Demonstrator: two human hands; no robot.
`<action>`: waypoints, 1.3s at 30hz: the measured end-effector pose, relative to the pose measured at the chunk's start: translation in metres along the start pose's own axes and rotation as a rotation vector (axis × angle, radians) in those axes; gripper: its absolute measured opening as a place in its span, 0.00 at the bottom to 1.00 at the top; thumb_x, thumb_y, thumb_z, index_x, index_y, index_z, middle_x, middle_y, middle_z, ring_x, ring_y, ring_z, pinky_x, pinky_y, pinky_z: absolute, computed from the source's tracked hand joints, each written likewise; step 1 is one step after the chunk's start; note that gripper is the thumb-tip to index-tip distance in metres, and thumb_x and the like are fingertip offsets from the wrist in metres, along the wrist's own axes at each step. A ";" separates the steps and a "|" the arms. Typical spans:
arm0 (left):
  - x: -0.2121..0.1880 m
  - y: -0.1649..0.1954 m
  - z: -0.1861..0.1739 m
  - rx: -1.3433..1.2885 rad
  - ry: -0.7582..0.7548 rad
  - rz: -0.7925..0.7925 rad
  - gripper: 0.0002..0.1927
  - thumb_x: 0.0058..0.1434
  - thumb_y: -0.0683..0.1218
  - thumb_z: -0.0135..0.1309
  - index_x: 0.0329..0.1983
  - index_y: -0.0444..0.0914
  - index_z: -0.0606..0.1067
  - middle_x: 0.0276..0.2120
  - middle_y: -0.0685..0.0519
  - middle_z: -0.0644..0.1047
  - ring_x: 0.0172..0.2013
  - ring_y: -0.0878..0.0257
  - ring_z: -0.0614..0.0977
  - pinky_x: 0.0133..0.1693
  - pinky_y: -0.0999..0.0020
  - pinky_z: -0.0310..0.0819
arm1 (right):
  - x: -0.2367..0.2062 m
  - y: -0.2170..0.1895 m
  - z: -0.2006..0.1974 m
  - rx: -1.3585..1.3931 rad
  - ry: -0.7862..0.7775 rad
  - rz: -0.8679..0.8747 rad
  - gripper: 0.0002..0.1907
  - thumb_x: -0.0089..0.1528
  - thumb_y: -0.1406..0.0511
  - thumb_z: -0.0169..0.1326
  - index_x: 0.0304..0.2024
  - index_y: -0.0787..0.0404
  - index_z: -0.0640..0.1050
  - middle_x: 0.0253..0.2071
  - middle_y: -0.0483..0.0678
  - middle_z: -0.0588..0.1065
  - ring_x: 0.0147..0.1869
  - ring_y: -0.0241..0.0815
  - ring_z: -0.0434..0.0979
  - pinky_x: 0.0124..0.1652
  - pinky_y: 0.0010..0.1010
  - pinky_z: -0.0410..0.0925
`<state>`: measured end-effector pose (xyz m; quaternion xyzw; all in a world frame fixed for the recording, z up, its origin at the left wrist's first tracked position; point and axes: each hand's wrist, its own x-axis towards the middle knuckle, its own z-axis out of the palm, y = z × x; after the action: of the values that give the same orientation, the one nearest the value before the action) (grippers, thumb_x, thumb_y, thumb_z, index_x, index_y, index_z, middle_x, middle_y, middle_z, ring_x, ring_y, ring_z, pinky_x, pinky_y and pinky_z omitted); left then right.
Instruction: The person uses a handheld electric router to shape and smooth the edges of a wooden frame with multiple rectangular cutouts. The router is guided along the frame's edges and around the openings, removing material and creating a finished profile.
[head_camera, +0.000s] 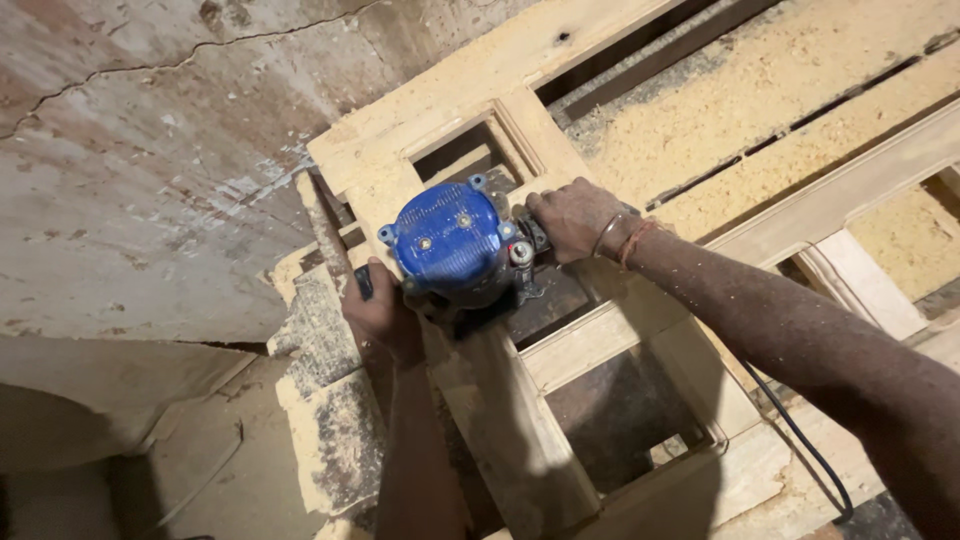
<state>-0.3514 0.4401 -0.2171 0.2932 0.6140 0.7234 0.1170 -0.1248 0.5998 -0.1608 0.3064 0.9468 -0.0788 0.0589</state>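
A blue-topped electric router (452, 243) stands upright on a pale wooden frame (520, 60) with rectangular openings. My left hand (380, 312) grips the router's left handle from below. On the opposite side, my right hand (574, 218) is closed around the right handle; a bangle and a thread sit on that wrist. The router's base rests on a frame rail near a moulded opening (470, 150). The cutter underneath is hidden by the tool body.
Sawdust (760, 90) lies thick on the boards at the upper right. A black power cable (800, 440) runs under my right forearm. A cracked plaster wall (150, 150) is at the left. A rough block (320, 390) sits by the frame's left edge.
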 end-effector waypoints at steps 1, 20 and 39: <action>0.001 0.000 0.001 -0.023 -0.006 -0.003 0.19 0.71 0.43 0.52 0.22 0.35 0.67 0.18 0.58 0.67 0.21 0.70 0.65 0.25 0.69 0.55 | 0.001 0.000 0.000 -0.001 0.010 0.000 0.30 0.47 0.58 0.65 0.49 0.62 0.72 0.39 0.59 0.80 0.41 0.62 0.82 0.43 0.49 0.74; 0.025 -0.014 0.004 0.095 -0.062 0.125 0.18 0.71 0.43 0.51 0.23 0.33 0.68 0.19 0.58 0.66 0.22 0.70 0.64 0.26 0.67 0.52 | 0.014 0.003 0.000 -0.029 0.039 -0.022 0.29 0.49 0.58 0.64 0.49 0.64 0.71 0.38 0.59 0.79 0.40 0.61 0.82 0.42 0.49 0.74; 0.035 -0.015 0.001 0.461 -0.064 0.477 0.15 0.70 0.41 0.51 0.27 0.30 0.72 0.20 0.52 0.68 0.21 0.67 0.67 0.21 0.66 0.55 | 0.017 -0.003 -0.004 -0.103 -0.135 0.068 0.30 0.50 0.62 0.63 0.53 0.64 0.70 0.40 0.58 0.79 0.39 0.55 0.84 0.43 0.44 0.77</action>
<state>-0.3818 0.4626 -0.2218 0.4700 0.6717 0.5627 -0.1059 -0.1407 0.6080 -0.1597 0.3290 0.9325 -0.0483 0.1409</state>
